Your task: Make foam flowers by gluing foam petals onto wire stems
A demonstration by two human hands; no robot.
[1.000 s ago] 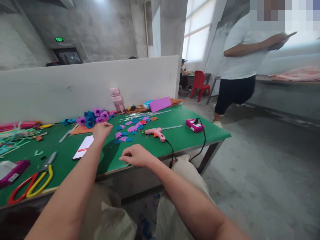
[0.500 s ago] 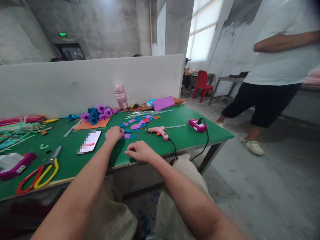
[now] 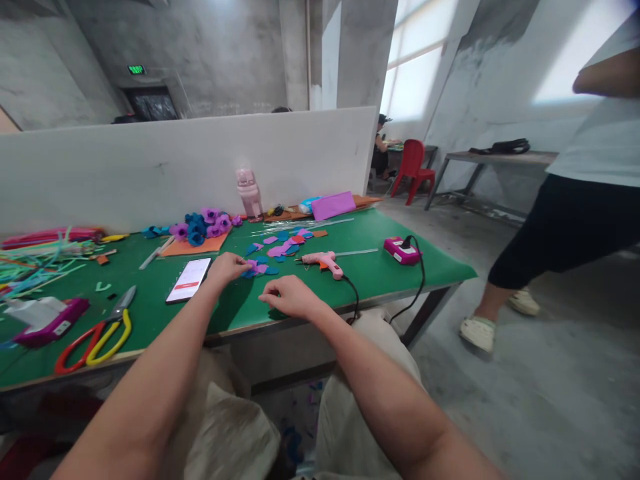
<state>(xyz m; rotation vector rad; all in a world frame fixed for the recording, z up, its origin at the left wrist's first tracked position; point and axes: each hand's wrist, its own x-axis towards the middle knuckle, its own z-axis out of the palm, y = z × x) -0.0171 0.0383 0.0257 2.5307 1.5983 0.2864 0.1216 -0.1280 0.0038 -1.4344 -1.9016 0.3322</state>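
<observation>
My left hand point(image 3: 229, 268) reaches over the green table with thumb and fingertips closed on a small purple cut piece point(image 3: 253, 268), at the near end of the loose pieces. Blue pieces point(image 3: 271, 271) lie right beside its fingertips. Nearer the table's front edge is my right hand point(image 3: 290, 295), its fingers curled in a pinch; whatever they hold, if anything, is too small to make out. A pink hot glue gun point(image 3: 325, 262) with a clear glue stick lies on its side beyond my right hand. Left of my left wrist rests a phone point(image 3: 189, 280) with a lit screen.
Scissors point(image 3: 110, 328) and a purple power socket point(image 3: 50, 323) lie at the left. Behind are purple and blue flowers point(image 3: 205, 227), several clear sticks and a pink bottle-like object point(image 3: 249, 193). Another socket point(image 3: 401, 251) sits at right, its cable hanging off. A person point(image 3: 575, 220) stands on the right.
The view has turned slightly left, so the table sits further right in it. My hands stay nearly in place over the table. The person at the right has stepped further right.
</observation>
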